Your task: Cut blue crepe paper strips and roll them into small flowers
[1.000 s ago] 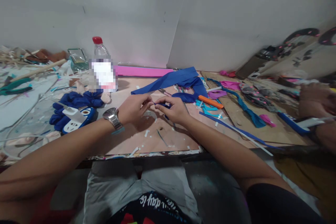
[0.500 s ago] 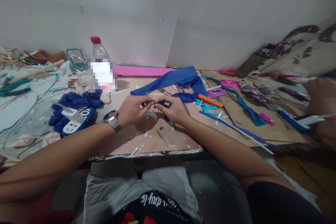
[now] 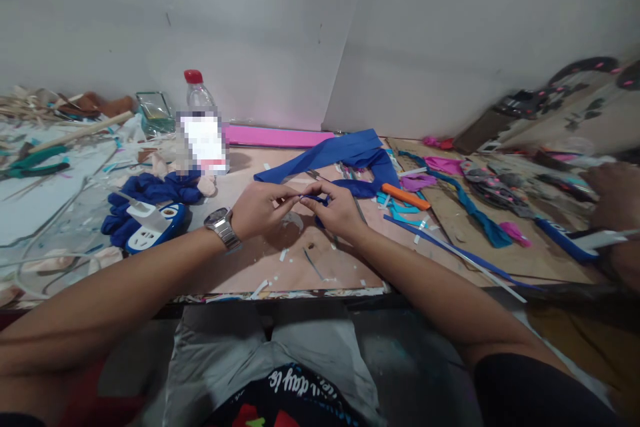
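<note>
My left hand and my right hand meet fingertip to fingertip just above the table. Between their pinched fingers is a small piece of dark blue fabric, mostly covered by the right fingers. Behind the hands a wide blue fabric strip lies in a loose bend across the table. An orange utility knife rests to the right of it. Left of my watch-wearing wrist sits a bunch of gathered dark blue fabric.
A white and blue power strip stands left of my forearm. Behind it is a red-capped bottle. Pliers lie far left. A narrow blue strip and cardboard are at right. Another person's hand shows at the right edge.
The whole view has shifted slightly, so things appear a little farther right. Both hands keep their fingertips together on the blue fabric, with only slight finger movement.
</note>
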The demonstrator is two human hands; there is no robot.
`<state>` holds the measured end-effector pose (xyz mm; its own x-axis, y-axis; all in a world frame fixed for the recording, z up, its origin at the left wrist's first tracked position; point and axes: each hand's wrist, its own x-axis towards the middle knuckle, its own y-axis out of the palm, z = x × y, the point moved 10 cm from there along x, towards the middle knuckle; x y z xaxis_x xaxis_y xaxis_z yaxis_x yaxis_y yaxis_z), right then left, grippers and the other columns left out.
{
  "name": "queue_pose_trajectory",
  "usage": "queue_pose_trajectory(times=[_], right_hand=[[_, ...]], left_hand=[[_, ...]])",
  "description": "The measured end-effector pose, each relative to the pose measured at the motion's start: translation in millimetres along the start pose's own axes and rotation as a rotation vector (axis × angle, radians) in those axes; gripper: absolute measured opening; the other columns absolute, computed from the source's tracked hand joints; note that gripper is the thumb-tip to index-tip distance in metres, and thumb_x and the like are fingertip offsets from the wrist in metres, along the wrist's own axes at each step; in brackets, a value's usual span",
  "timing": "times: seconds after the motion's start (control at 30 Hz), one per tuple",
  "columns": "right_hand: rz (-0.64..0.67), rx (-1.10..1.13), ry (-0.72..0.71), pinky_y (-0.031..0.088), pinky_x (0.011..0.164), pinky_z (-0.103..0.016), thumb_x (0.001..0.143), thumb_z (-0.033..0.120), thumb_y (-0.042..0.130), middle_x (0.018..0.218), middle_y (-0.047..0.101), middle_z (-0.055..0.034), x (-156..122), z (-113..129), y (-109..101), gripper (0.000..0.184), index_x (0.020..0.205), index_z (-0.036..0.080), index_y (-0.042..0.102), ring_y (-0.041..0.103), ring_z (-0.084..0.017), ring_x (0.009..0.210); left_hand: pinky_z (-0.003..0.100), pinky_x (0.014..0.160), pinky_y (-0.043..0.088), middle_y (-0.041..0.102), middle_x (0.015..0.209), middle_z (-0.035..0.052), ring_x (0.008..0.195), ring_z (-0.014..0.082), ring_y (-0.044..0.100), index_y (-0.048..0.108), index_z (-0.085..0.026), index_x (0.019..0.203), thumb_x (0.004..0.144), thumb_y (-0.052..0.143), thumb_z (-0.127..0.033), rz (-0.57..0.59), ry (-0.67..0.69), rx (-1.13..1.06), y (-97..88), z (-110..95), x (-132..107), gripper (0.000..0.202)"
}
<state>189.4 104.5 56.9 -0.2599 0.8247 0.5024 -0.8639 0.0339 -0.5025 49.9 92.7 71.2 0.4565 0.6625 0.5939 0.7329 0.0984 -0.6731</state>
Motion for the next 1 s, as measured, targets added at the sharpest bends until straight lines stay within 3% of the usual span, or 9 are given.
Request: queue_pose_trajectory(times=[0.33,0.53,0.77,1.0], right_hand=[[0.033,-0.029,-0.040,0.053,0.076,-0.031,0.089,0.033,0.072,0.086,0.074,-0.0032,-0.1,4.2,2.5,0.014,0.092,0.020,0.071,0.067,-0.019,0.081],[0.017,-0.124,-0.176,0.051,0.078,-0.033,0.092,0.031,0.070,0.087,0.073,-0.0039,0.2,22.1,-2.0,0.010,0.090,0.021,0.070,0.066,-0.019,0.081],[-0.013,-0.124,-0.134,0.051,0.077,-0.034,0.090,0.032,0.071,0.083,0.073,-0.0043,-1.1,15.1,-4.3,0.013,0.083,0.021,0.068,0.067,-0.020,0.080],[-0.017,-0.050,-0.143,0.052,0.079,-0.035,0.089,0.034,0.074,0.083,0.073,-0.0050,-1.7,11.0,-3.1,0.017,0.080,0.020,0.069,0.068,-0.020,0.081]], left_hand=[[0.029,0.074,0.050,0.080,0.088,0.0037,0.077,0.0173,0.071,0.078,-0.018,0.093,0.093,0.061,-0.028,0.024,-0.051,-0.108,0.3,1.5,1.3,0.019],[0.027,0.068,0.048,0.078,0.084,0.0035,0.072,0.0156,0.067,0.076,-0.018,0.095,0.096,0.059,-0.035,0.063,-0.144,-0.203,5.7,11.0,0.3,0.024],[0.027,0.072,0.051,0.081,0.092,0.0031,0.074,0.0151,0.071,0.078,-0.021,0.102,0.097,0.061,-0.038,0.073,-0.100,-0.219,9.3,7.2,-1.1,0.025],[0.028,0.070,0.050,0.081,0.091,0.0036,0.074,0.0159,0.070,0.079,-0.021,0.101,0.097,0.061,-0.037,0.072,-0.147,-0.222,12.1,13.5,-2.4,0.024]])
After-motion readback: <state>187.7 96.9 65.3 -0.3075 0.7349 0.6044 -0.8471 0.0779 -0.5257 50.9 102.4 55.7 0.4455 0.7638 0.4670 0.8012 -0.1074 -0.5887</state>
